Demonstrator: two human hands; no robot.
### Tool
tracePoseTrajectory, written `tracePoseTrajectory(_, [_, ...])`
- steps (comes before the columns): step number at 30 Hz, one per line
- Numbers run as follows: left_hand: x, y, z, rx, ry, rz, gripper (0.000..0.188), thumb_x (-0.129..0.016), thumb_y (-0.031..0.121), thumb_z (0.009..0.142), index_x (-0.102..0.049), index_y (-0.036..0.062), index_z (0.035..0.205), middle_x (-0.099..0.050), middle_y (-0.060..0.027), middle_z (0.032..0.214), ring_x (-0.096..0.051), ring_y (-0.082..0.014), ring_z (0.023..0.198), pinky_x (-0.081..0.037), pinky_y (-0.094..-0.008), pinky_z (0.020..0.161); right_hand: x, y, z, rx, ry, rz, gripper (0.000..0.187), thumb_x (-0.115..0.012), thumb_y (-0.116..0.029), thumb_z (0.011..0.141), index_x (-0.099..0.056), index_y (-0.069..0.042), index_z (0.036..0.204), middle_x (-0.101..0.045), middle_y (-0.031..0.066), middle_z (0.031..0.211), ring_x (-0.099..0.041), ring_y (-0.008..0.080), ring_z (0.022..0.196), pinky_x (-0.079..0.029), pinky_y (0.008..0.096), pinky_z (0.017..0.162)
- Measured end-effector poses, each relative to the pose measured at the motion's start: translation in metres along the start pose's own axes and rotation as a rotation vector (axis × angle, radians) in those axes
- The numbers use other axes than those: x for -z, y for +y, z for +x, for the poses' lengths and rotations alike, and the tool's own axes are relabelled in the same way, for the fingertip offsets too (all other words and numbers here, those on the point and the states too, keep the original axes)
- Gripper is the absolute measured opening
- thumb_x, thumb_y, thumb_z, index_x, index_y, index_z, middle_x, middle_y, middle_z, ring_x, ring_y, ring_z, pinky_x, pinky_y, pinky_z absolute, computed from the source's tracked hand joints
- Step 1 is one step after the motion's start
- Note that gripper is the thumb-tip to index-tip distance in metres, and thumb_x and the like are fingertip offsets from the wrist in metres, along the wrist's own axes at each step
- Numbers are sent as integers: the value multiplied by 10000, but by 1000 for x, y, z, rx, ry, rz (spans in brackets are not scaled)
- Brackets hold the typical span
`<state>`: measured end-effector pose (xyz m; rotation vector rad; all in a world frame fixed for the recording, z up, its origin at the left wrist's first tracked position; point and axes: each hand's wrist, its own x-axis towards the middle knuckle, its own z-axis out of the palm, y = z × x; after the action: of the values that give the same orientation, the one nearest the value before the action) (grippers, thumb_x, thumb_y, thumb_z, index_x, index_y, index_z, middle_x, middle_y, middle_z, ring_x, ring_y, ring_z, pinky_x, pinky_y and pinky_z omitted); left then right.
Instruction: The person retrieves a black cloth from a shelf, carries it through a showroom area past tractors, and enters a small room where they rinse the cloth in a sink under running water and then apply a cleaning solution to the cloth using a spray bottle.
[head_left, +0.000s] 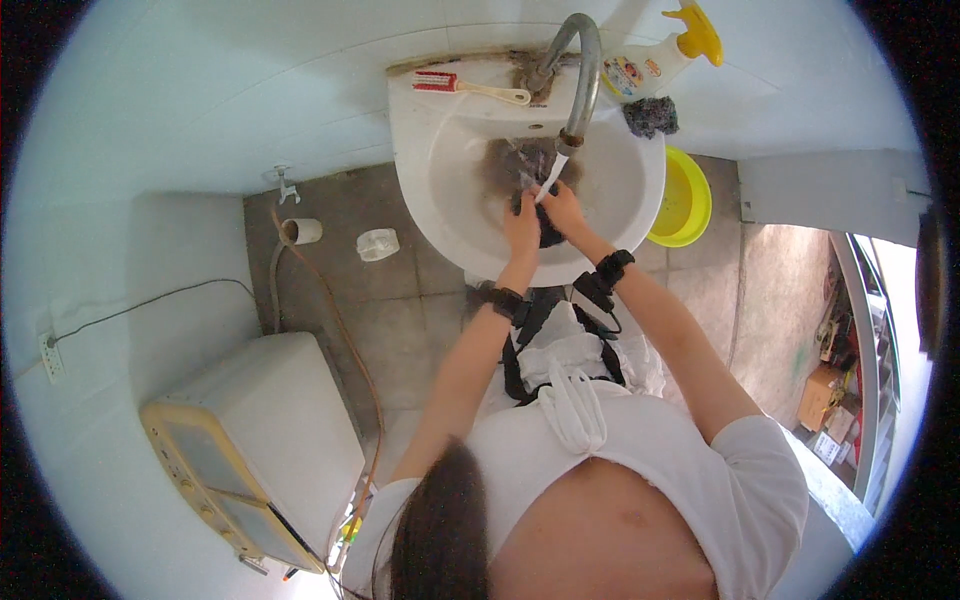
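Both my hands are inside the white washbasin, under the curved metal faucet. A stream of water runs from its spout onto my fingers. My left hand and my right hand are closed on a black, soft-looking cloth, which hangs between them toward the basin's near side. Its exact kind is hard to make out, and my fingers partly cover it. Dark, murky water lies at the bottom of the basin beyond my hands.
On the basin's back ledge lies a red-and-white brush. A spray bottle with a yellow trigger and a dark grey scrubber are at the right. A yellow tub stands below. A washing machine and a hose are at left.
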<state>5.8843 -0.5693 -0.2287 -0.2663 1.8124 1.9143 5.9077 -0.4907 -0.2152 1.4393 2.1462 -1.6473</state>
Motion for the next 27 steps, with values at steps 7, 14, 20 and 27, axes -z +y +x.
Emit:
tracePoseTrajectory(7, [3, -21, 13, 162, -74, -9, 427, -520, 347, 795, -523, -45, 965, -565, -135, 913, -510, -243, 839, -389, -332, 765, -2, 30, 29, -21, -183, 91, 443, -560, -336, 775, -520, 0, 1061, -589, 94, 912, -538, 163, 803, -416, 340, 723])
tracePoseTrajectory(14, [24, -45, 25, 137, -64, 26, 409, -505, 345, 810, -522, -7, 1019, -553, -122, 979, -500, -231, 878, -375, -331, 792, 20, 13, 39, -230, -572, 321, 439, -529, -404, 797, -516, -101, 1114, -519, 69, 1102, -512, 203, 954, -425, 351, 794])
tracePoseTrajectory(20, [56, -3, 0, 353, -107, -268, 534, -508, 371, 814, -426, 8, 1197, -482, -95, 1133, -447, -197, 1004, -327, -286, 877, 33, 48, 88, 414, -229, -989, 362, -475, -274, 815, -497, -226, 1173, -476, 132, 1101, -446, 323, 1062, -421, 448, 827])
tracePoseTrajectory(27, [73, 27, -21, 273, 81, -127, 488, -497, 379, 821, -489, -6, 1120, -519, -98, 1038, -464, -205, 942, -336, -279, 852, 12, 35, 90, 689, -242, -1397, 294, -559, -259, 727, -595, -136, 992, -495, 119, 1095, -442, 307, 1037, -357, 424, 877])
